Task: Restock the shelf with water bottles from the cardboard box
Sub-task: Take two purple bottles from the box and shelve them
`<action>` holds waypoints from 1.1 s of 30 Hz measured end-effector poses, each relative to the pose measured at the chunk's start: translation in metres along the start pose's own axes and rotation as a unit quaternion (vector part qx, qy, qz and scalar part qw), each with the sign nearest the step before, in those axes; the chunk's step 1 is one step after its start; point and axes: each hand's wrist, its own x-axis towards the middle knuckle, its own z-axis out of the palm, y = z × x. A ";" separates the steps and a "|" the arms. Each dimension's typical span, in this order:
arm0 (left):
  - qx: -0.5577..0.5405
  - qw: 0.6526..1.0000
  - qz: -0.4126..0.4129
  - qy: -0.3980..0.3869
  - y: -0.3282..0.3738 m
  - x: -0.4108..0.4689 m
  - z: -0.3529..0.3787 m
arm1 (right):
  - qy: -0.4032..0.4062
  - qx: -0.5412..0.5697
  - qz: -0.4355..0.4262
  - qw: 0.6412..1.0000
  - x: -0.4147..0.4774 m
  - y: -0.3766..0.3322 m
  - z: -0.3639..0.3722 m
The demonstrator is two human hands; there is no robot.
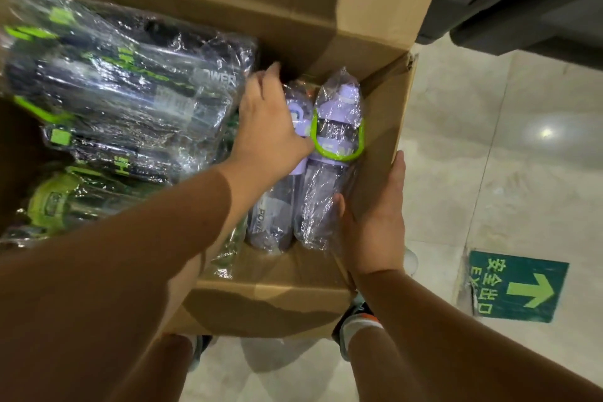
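Two lilac translucent plastic water bottles in crinkled clear wrap lie side by side in the near right corner of the brown corrugated cardboard box (277,294), and both hands are at them. Their long axes run away from the person, with the bases toward the wrists and the caps at the far end.

The left hand (267,127) reaches in from the near left and lies over the cap end of the left lilac bottle (270,215). The back of the hand is up and one fingertip stretches forward past the cap. The other fingers are hidden beneath, so I cannot tell whether it grips the bottle or only rests on it. Just beside its thumb edge is the bright green carry loop (316,130) of the right lilac bottle (323,202).

The right hand (375,228) clasps the box's right wall. Its thumb is inside against the wrapped lower body of the right lilac bottle and its fingers are outside along the cardboard. So the left hand is nearer the caps and the right hand nearer the bases. By my reading, a lift would come up and back toward the person.

Left of the left hand lies a pile of black-and-green bottles (130,91) in clear wrap. Beyond the right hand a dark grey unit (522,10) stands on the pale tiled floor (489,157); whether it is the shelf is unclear.
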 end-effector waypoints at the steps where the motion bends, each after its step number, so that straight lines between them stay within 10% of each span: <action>1: 0.031 0.999 -0.013 -0.015 0.004 0.003 -0.001 | -0.001 0.002 0.002 1.000 0.000 0.000 0.000; 13: 0.090 0.982 -0.081 -0.145 0.024 0.015 -0.007 | -0.017 0.068 0.049 0.996 -0.002 -0.005 -0.003; 21: -0.118 0.989 0.083 0.022 0.028 -0.048 0.012 | -0.038 0.052 0.005 0.998 -0.004 -0.004 -0.004; 33: -0.068 0.983 0.005 -0.171 0.000 -0.072 0.006 | -0.035 0.069 0.022 0.997 -0.003 -0.005 -0.002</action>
